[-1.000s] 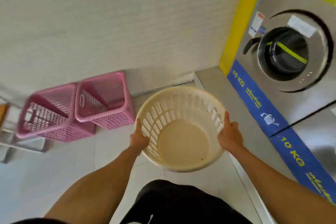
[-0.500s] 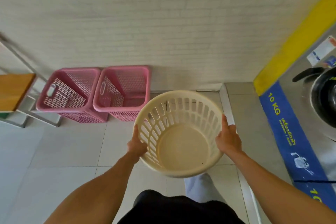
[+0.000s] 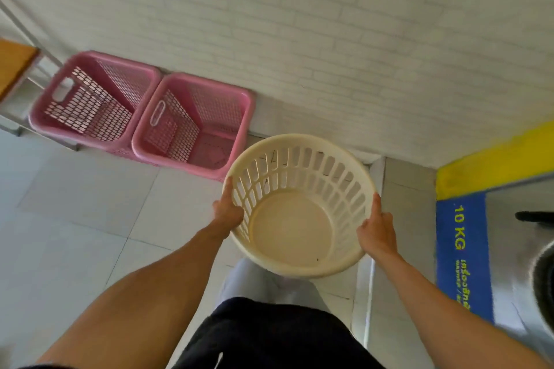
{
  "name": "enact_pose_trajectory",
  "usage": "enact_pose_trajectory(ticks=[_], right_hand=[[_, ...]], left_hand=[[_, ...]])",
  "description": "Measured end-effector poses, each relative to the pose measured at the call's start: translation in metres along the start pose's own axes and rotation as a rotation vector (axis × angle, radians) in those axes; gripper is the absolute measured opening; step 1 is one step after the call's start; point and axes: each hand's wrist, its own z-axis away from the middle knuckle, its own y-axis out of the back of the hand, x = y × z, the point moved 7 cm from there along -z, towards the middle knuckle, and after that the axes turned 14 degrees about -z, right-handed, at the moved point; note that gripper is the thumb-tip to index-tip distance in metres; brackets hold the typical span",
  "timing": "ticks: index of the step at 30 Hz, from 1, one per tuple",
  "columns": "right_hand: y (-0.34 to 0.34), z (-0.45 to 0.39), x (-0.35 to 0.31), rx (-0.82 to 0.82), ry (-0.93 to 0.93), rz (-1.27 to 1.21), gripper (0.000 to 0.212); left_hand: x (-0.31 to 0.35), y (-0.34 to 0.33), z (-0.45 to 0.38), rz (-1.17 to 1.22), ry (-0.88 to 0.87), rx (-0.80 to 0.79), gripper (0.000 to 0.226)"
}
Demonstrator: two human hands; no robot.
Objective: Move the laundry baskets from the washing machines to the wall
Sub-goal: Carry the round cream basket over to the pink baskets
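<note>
Cream round basket (image 3: 299,207), empty, gripped at its rim by left hand (image 3: 227,213) and right hand (image 3: 376,229), fingers closed; free wall spot (image 3: 314,129) lies at twelve o'clock, pink baskets (image 3: 192,123) at ten.

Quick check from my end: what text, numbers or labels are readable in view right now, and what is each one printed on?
"10 KG": yellow print on the blue strip along the washing machine front.
Smaller yellow lines below it: too blurred to read.
Cream basket, pink baskets, wall: no text seen.
</note>
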Motion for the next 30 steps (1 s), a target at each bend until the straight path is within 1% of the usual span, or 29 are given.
enact_pose_trajectory(ticks=[2, 4, 9, 12, 14, 17, 19, 22, 26, 30], right_hand=[[0.002, -0.023, -0.013, -0.01, 0.011, -0.009, 0.077], [0.0, -0.047, -0.026, -0.011, 0.0, 0.009, 0.075], [-0.003, -0.093, -0.053, 0.005, -0.013, -0.019, 0.072], [0.0, -0.121, -0.066, 0.034, -0.018, -0.04, 0.073], [0.0, -0.14, -0.073, 0.033, 0.013, -0.052, 0.075], [-0.007, -0.185, -0.068, 0.01, 0.003, -0.036, 0.076], [-0.024, -0.22, -0.064, -0.01, -0.005, -0.026, 0.075], [-0.069, -0.272, -0.047, -0.069, 0.013, 0.006, 0.074], [-0.138, -0.326, -0.018, -0.131, 0.03, 0.029, 0.074], [-0.195, -0.378, -0.007, -0.141, 0.133, 0.011, 0.074]], left_hand=[[0.013, 0.004, -0.014, 0.029, 0.026, -0.013, 0.097], [0.022, 0.009, -0.032, -0.01, 0.036, -0.014, 0.096], [0.047, 0.015, -0.077, -0.013, 0.03, -0.07, 0.099], [0.066, 0.018, -0.102, -0.003, 0.003, -0.059, 0.106], [0.075, 0.015, -0.121, 0.034, -0.011, -0.072, 0.109], [0.086, 0.001, -0.156, 0.038, -0.011, -0.096, 0.11], [0.088, -0.012, -0.18, 0.027, -0.002, -0.098, 0.11], [0.075, -0.044, -0.224, -0.014, 0.018, -0.08, 0.106], [0.039, -0.091, -0.283, -0.116, 0.072, 0.053, 0.098], [0.002, -0.133, -0.334, -0.135, 0.126, 0.193, 0.094]])
